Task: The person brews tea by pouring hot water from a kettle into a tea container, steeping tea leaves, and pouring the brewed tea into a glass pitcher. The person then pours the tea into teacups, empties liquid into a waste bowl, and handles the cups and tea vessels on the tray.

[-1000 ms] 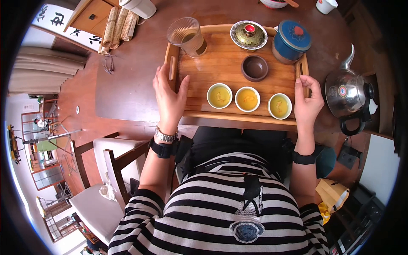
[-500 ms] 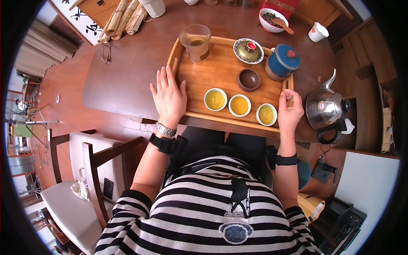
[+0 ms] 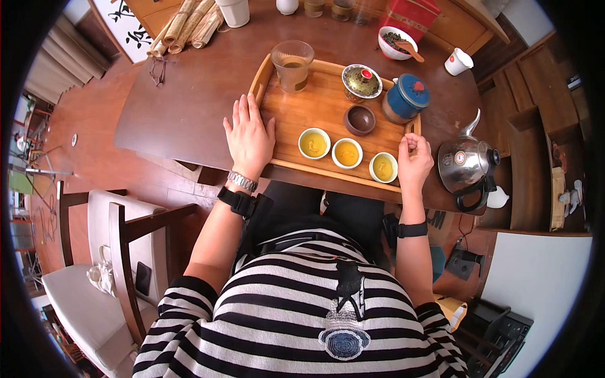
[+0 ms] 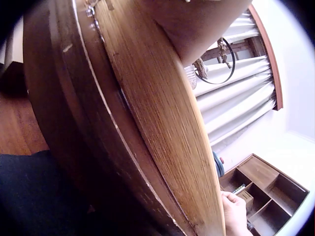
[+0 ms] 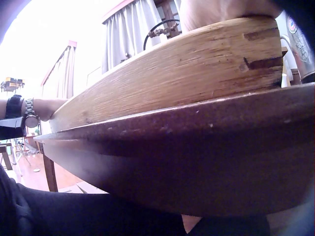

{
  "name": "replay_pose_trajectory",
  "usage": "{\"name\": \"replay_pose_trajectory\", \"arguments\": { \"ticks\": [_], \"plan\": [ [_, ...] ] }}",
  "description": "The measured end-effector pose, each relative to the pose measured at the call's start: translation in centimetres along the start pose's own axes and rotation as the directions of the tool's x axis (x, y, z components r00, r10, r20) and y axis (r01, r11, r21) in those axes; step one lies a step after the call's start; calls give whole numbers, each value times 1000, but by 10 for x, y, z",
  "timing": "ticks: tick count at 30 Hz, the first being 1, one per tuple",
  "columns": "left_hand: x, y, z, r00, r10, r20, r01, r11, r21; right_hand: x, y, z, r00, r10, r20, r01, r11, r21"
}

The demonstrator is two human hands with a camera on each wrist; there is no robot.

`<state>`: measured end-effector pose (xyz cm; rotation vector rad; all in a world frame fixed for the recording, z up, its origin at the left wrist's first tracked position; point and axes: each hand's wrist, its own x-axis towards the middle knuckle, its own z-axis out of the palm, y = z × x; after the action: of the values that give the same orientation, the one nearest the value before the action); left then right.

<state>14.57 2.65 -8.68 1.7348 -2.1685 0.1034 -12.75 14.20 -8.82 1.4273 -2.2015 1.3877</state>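
A wooden tray (image 3: 287,116) lies along the table's near edge. Over its left rim rests my left hand (image 3: 249,140), fingers straight and pointing away from me, thumb spread toward the tray's inside. At the right end my right hand (image 3: 414,162) grips the rim by the handle slot with curled fingers. Along the tray's near side stand three white cups of yellow tea, a left one (image 3: 314,144), a middle one (image 3: 346,154) and a right one (image 3: 383,167). Behind them are a small brown bowl (image 3: 360,120), a lidded gaiwan (image 3: 362,83), a blue lidded pot (image 3: 407,98) and a ribbed glass pitcher (image 3: 293,68).
Right of the tray stands a steel kettle (image 3: 465,162). Farther back are a bowl of tea leaves (image 3: 397,44) with a wooden scoop, a paper cup (image 3: 459,62), a red box (image 3: 411,17) and bamboo rolls (image 3: 179,28). A chair (image 3: 126,220) is at my left.
The head view has shifted, bringing more of the table's back into sight. My left fingers have straightened and lie flatter over the rim. The right hand keeps its place on the tray.
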Motion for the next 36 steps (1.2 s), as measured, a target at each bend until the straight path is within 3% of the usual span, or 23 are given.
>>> {"name": "replay_pose_trajectory", "arguments": {
  "ticks": [4, 19, 21, 22, 25, 30, 34, 36],
  "plan": [
    [0, 0, 1, 1000, 0, 2, 0, 1000, 4, 0, 0, 0, 999, 46, 0, -46, 999, 22],
    [0, 1, -2, 999, 21, -32, -19, 999, 47, -1, 0, -1, 999, -15, 34, 15, 1000, -13],
    [0, 1, -3, 1000, 14, -20, -13, 999, 51, -2, 2, -2, 994, 108, 34, -112, 981, 158],
    [0, 1, -3, 1000, 7, -4, -7, 1000, 23, -3, 0, -5, 994, 108, 37, -112, 982, 154],
    [0, 1, -3, 1000, -1, 19, 1, 1000, -4, -15, -14, -22, 987, 56, 153, -71, 993, 96],
    [0, 0, -2, 1000, 13, 9, -13, 1000, 1, -36, -43, -38, 932, 41, 360, 33, 980, -197],
    [0, 1, -5, 1000, 14, 2, -14, 1000, -4, -33, -47, -37, 893, 111, 436, 25, 955, -294],
    [0, 1, -5, 1000, 14, -2, -14, 1000, -10, -30, -45, -35, 849, 197, 490, -96, 970, -224]
  ]
}}
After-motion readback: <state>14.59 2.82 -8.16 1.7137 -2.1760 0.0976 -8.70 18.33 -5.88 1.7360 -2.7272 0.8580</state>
